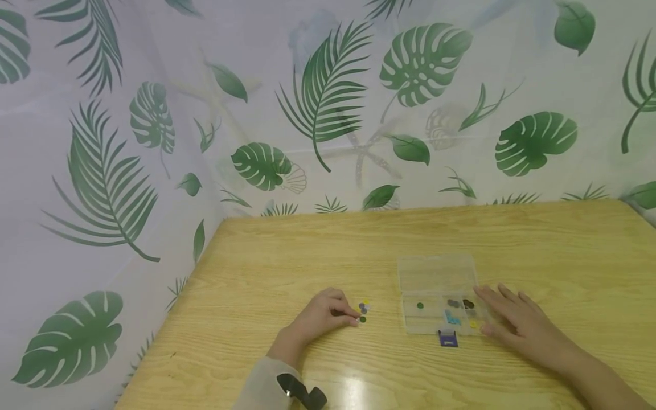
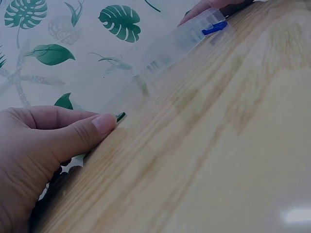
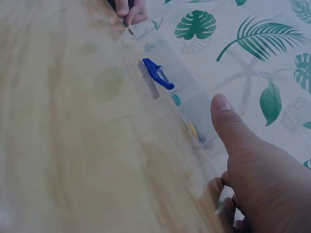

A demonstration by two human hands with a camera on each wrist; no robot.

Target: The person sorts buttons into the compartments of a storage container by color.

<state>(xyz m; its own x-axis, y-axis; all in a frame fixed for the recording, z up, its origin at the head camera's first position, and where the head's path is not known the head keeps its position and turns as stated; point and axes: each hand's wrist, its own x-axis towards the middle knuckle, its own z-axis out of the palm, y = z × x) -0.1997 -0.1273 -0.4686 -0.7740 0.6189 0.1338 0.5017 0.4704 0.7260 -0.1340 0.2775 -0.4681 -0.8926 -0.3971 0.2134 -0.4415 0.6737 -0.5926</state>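
Note:
My left hand (image 1: pixel 323 313) has thumb and index finger brought together at the edge of a small green button (image 1: pixel 363 319) on the table. In the left wrist view, the green button (image 2: pixel 121 116) shows just past the thumb tip. Behind it lie several small yellow and grey buttons (image 1: pixel 363 307). My right hand (image 1: pixel 533 327) rests with fingers spread at the right side of a clear plastic compartment box (image 1: pixel 420 327). The box lies with its lid (image 1: pixel 435 273) folded back. Inside are another green button (image 1: pixel 420 306), dark brown pieces (image 1: pixel 468 304), light blue pieces (image 1: pixel 452 319) and yellow pieces (image 1: pixel 474 324).
A blue latch (image 1: pixel 448 339) juts from the front of the box. The wooden table (image 1: pixel 307 250) meets a leaf-patterned cloth (image 1: pixel 205 114) at its back and left edges. A dark strap (image 1: pixel 302 392) sits on the left sleeve.

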